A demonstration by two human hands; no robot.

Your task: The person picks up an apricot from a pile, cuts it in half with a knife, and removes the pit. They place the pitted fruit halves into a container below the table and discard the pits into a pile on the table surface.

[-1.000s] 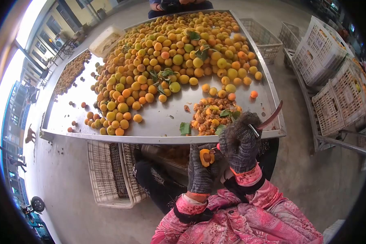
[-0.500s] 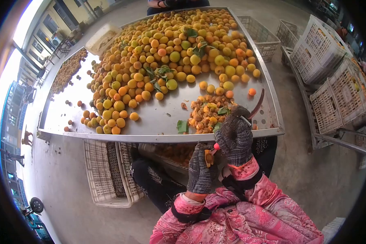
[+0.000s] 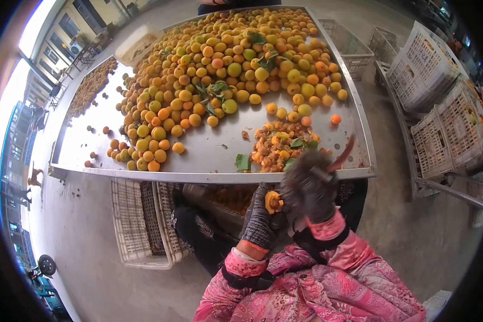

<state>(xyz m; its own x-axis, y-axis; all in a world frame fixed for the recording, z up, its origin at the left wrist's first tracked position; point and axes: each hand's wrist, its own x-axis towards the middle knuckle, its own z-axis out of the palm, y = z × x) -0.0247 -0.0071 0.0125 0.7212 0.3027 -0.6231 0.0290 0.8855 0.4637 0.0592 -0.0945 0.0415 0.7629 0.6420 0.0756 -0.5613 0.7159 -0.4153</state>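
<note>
My left hand (image 3: pixel 260 220), in a dark grey glove, holds a cut-open orange fruit (image 3: pixel 273 202) just below the table's front edge. Beside it, my right hand (image 3: pixel 310 185) is gloved and blurred by motion, closed around a tool with a curved reddish-brown part (image 3: pixel 343 154) sticking out at the upper right. Above both hands lies a heap of fruit pieces (image 3: pixel 276 145) with green leaves on the metal table (image 3: pixel 214 155). Many whole yellow-orange fruits (image 3: pixel 198 75) cover the table's far part.
Below the table, at the left, stand empty-looking plastic crates (image 3: pixel 134 225). White crates (image 3: pixel 429 70) are stacked on a rack at the right. A pale tub (image 3: pixel 137 48) rests at the table's far left. Part of another person (image 3: pixel 236 5) shows at the far edge.
The fruit in my left hand now shows its open side, and the pink-red tip beside it is out of sight. My right hand has turned and blurred.
</note>
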